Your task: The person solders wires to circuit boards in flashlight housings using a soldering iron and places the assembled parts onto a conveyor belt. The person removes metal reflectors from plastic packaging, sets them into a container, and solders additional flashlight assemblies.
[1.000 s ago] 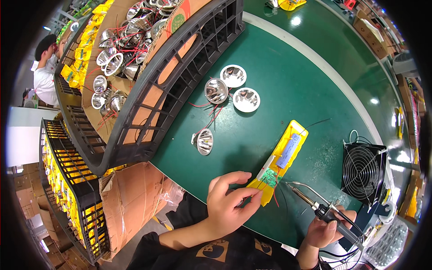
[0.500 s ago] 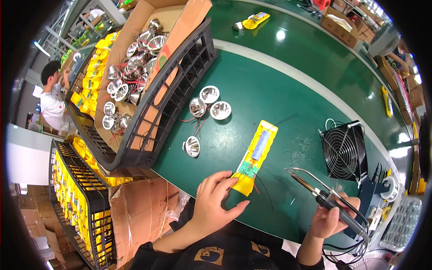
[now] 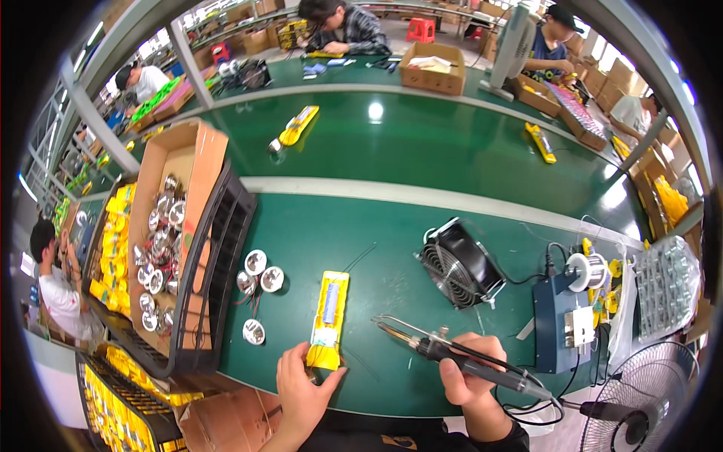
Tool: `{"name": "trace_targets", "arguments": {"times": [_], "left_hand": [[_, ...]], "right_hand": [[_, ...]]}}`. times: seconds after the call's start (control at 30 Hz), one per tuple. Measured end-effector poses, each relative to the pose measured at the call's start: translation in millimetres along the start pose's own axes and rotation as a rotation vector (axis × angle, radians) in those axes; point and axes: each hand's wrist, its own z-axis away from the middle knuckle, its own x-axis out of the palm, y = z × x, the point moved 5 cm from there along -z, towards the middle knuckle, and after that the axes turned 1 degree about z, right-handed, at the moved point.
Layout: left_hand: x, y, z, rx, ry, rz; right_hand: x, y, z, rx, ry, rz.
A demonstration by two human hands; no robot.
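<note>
My left hand (image 3: 303,392) is closed around the near end of a yellow plastic flashlight housing (image 3: 334,288), thumb on one side and fingers on the other. The open shell lies on the green bench with a blue cylindrical battery (image 3: 330,305) inside, and a small circuit board lies nearer my hand. Thin dark wires stick out at its far end. In my right hand (image 3: 473,377) is a soldering iron (image 3: 471,363) with a thin metal tube along it, its tip pointing left, apart from the housing. Several silver reflector cups (image 3: 272,279) with wires lie left of the housing.
A black crate (image 3: 197,294) at left holds a cardboard box (image 3: 181,162) of reflectors and yellow housings. A small square black fan (image 3: 461,264), a blue soldering station (image 3: 553,324), a solder spool (image 3: 587,271) and a round fan (image 3: 640,414) stand right. Beyond runs a green conveyor (image 3: 422,147); people work around it.
The view has swung up and to the right, showing more of the conveyor and co-workers. My left thumb has come in against the housing's near end. The soldering iron stays in my right hand.
</note>
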Motion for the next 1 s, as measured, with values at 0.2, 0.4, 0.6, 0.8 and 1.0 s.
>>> {"name": "trace_targets", "arguments": {"times": [0.2,0.4,0.6,0.8,1.0], "left_hand": [[25,13,-75,0.132,-0.016,-0.042],[75,53,-211,0.219,0.021,-0.039],[124,83,-328,0.107,0.02,-0.225],[165,120,-396,-0.049,-0.018,-0.411],[226,335,-366,0.659,-0.447,0.064]], "right_hand": [[-76,-11,17,0.1,0.538,0.019],[-139,7,40,0.053,0.887,0.223],[-161,7,48,0.134,0.795,0.831],[-184,41,81,0.11,0.845,0.809],[-165,21,58,-0.066,1.081,0.517]]}}
